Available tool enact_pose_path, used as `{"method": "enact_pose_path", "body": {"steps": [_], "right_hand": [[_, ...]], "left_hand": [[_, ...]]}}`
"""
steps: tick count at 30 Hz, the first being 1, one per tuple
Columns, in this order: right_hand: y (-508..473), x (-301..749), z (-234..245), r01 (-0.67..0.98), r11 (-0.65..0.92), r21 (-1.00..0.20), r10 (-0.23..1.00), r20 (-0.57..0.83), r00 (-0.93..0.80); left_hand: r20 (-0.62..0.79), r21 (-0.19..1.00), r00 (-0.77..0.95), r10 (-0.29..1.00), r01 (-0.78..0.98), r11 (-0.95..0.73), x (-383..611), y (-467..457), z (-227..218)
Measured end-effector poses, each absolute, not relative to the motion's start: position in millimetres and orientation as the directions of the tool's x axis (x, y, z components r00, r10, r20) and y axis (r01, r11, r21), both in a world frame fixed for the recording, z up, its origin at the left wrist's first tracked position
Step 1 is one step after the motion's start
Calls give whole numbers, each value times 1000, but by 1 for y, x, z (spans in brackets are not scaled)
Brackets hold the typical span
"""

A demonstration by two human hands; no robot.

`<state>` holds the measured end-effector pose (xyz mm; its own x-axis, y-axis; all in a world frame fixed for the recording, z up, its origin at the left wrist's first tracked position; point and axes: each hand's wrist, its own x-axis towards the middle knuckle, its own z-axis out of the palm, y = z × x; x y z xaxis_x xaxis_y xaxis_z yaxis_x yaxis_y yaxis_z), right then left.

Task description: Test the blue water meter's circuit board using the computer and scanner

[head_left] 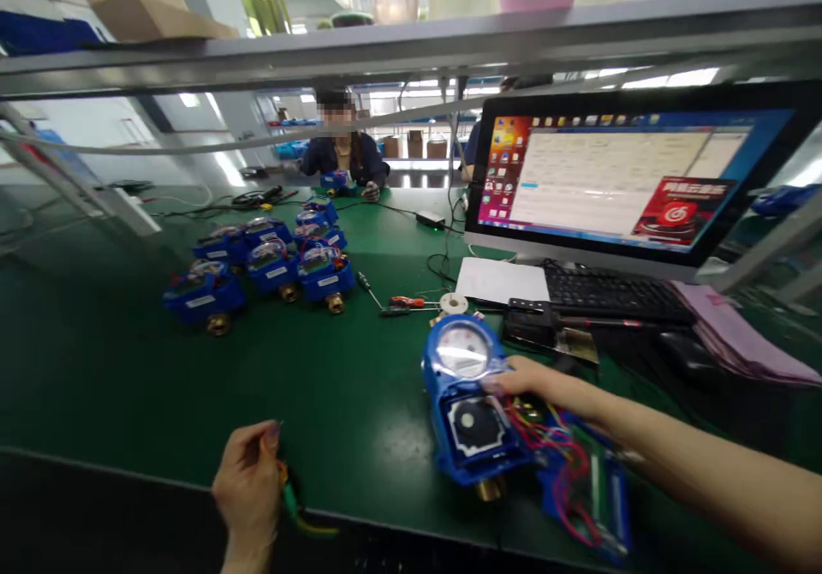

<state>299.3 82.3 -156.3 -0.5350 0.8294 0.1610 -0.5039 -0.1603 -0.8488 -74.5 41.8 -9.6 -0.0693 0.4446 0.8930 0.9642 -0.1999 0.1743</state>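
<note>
Green matting covers the desk (360, 403), seen from above by the person working at it. At five o'clock stands a blue plastic water meter with a round glass dial and brass fitting (472, 411), its cover open and red, yellow and green wires (558, 454) spilling to its right. The right hand (536, 383) rests on the meter's right side, fingers laid flat and loosely together. At seven o'clock the left hand (250, 480) is curled, pinching a small green and yellow wire piece (292, 505). At eleven o'clock sits a cluster of similar blue meters (270, 266). At two o'clock stand a lit computer monitor (616, 180) and black keyboard (610, 295). At twelve o'clock, a co-worker in dark clothing (347, 156) sits across the desk.
</note>
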Motion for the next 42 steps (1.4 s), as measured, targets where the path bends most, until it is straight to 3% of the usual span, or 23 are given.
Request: {"method": "enact_pose_path", "body": {"steps": [6, 9, 11, 13, 15, 17, 19, 21, 23, 28, 30, 33, 38, 40, 42], "right_hand": [[117, 217, -100, -226, -237, -945, 642, 21, -766], [125, 220, -98, -225, -281, -933, 615, 5, -788], [121, 232, -102, -286, -342, -895, 614, 18, -789], [111, 248, -111, -379, -324, -867, 647, 90, -757], [97, 264, -123, -408, -195, -892, 682, 175, -710], [85, 276, -136, -349, -50, -936, 698, 217, -683], [75, 284, -144, -286, -27, -958, 696, 188, -693], [71, 286, -144, -314, -104, -944, 674, 165, -720], [72, 284, -137, -397, -184, -899, 667, 182, -722], [81, 262, -98, -682, -264, -682, 813, 223, -538], [80, 250, -86, -671, -217, -709, 822, 238, -518], [76, 237, -79, -552, -41, -833, 816, 291, -500], [74, 237, -78, -300, 165, -940, 754, 316, -576], [75, 241, -75, -113, 329, -938, 774, 336, -537], [75, 245, -73, 191, 453, -871, 853, 362, -375]], "left_hand": [[853, -137, 381, 357, 823, -551, -68, 36, -6], [752, -65, 533, 388, 645, -761, -33, 25, -4], [577, 13, 697, 426, 513, -858, -7, 20, -4], [308, 41, 812, 495, 509, -860, 11, 20, -4], [116, 12, 828, 549, 552, -834, 19, 23, -6], [66, -6, 822, 566, 567, -824, 19, 28, -8], [80, 20, 822, 564, 565, -825, 16, 30, -9], [87, 41, 821, 564, 563, -825, 16, 31, -9], [92, 46, 824, 558, 557, -829, 18, 29, -7], [116, 83, 801, 588, 582, -809, 21, 23, -8], [156, 135, 767, 622, 607, -783, 18, 22, -11], [246, 243, 721, 648, 601, -762, 13, 22, -18], [438, 341, 712, 549, 434, -834, 15, 27, -28], [521, 376, 676, 521, 366, -851, 16, 26, -28], [600, 350, 636, 485, 336, -874, 17, 23, -26]]}}
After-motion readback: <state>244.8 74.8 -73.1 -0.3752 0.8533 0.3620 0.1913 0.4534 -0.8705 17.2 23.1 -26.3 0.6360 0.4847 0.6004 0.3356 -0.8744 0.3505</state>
